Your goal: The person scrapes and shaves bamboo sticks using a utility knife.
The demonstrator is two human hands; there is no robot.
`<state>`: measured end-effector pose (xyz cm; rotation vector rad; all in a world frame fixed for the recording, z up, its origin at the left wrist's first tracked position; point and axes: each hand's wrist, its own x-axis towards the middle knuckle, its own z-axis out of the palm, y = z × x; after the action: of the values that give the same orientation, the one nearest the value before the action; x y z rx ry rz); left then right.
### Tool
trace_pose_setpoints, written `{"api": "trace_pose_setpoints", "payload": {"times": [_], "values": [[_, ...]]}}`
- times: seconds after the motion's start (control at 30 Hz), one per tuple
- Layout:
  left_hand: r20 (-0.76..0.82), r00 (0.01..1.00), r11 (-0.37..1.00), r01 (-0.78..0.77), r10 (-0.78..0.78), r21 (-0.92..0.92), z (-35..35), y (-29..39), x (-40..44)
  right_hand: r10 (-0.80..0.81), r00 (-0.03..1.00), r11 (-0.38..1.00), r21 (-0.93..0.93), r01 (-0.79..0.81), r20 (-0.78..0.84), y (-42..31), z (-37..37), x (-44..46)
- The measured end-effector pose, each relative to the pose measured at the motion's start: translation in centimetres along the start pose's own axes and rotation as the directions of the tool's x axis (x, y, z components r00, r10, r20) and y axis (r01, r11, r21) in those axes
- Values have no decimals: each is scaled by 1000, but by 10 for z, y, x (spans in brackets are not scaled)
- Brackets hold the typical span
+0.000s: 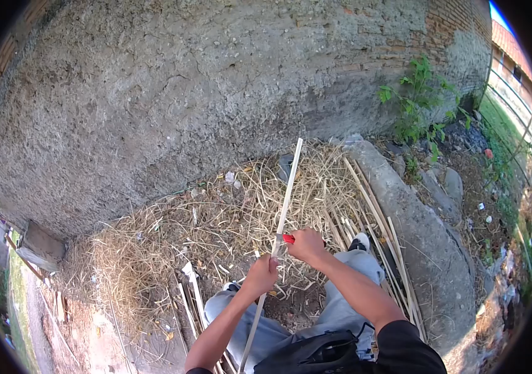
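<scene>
A long, pale bamboo strip runs upright between my knees, tilted a little to the right at its top. My left hand is closed round its middle. In my right hand is a red-handled knife, the fingers wrapped over most of the handle. The short blade lies against the strip just above my left hand; how deep it sits cannot be made out. Curly shavings cover the ground below both hands.
More strips lean by my right shoe, and others lie by my left leg. A concrete ledge borders the right side. Ahead rises a rough wall, with a green plant at its right.
</scene>
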<state>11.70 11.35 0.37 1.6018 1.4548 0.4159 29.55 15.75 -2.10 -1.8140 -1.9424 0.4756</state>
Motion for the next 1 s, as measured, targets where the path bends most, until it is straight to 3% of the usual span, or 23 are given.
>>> {"api": "trace_pose_setpoints", "payload": {"times": [0.03, 0.1, 0.13, 0.2, 0.23, 0.3, 0.43, 0.63, 0.77, 1.0], "values": [[2, 1000, 1000, -3, 3, 0, 1, -1, 4, 2, 1000, 1000, -2, -2, -3, 1, 0, 1], [-178, 954, 949, -196, 243, 246, 5, -9, 11, -24, 1000, 1000, 18, 24, -12, 3, 1, 0], [-176, 955, 950, -194, 241, 245, 9, -15, 15, -22, 1000, 1000, 18, 22, -9, 5, 3, 0], [-99, 979, 976, -190, 180, -106, 14, -21, 19, -37, 999, 999, -29, 36, -37, 8, 7, 1], [-93, 980, 977, -186, 176, -106, 17, -21, 19, -32, 999, 999, -27, 31, -34, 8, 9, 1], [-132, 946, 921, -320, 297, -222, 23, -22, 18, -30, 997, 998, -52, 26, -67, 9, 14, 3], [-136, 977, 944, -195, 163, -268, 24, -14, 9, -38, 999, 996, -83, 35, -39, 2, 7, 0], [-215, 962, 970, -202, 171, -135, 29, -17, 11, 34, 998, 986, -165, -25, 57, -3, 10, 0], [-190, 970, 977, -178, 153, -120, 32, -32, 14, 26, 997, 990, -141, -15, 78, 6, 22, 3], [-84, 994, 965, -90, 71, -245, 26, -24, 9, 45, 994, 990, -135, -31, 95, 10, 22, 10]]}}
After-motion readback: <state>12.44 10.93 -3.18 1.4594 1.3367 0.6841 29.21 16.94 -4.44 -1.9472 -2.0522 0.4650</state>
